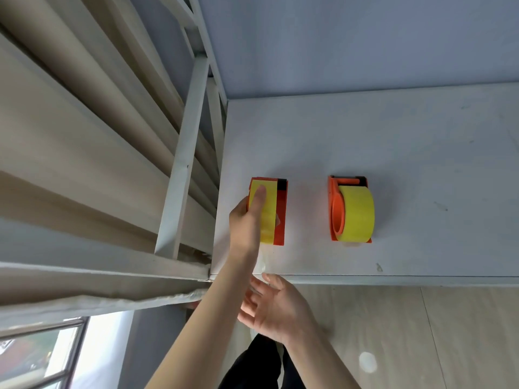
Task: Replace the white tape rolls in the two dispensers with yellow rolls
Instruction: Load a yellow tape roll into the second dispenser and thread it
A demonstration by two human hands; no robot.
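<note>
Left hand point(247, 220) reaches forward gripping; right hand point(276, 307) hovers, fingers spread.

— How's the light?
— Soft and even; bright daylight blows out the metal-framed window point(42, 357) at lower left.
— Sharpness?
— Slightly soft, wide-angle bending at edges, faint shadows on the pale grey surface point(393, 153).
</note>
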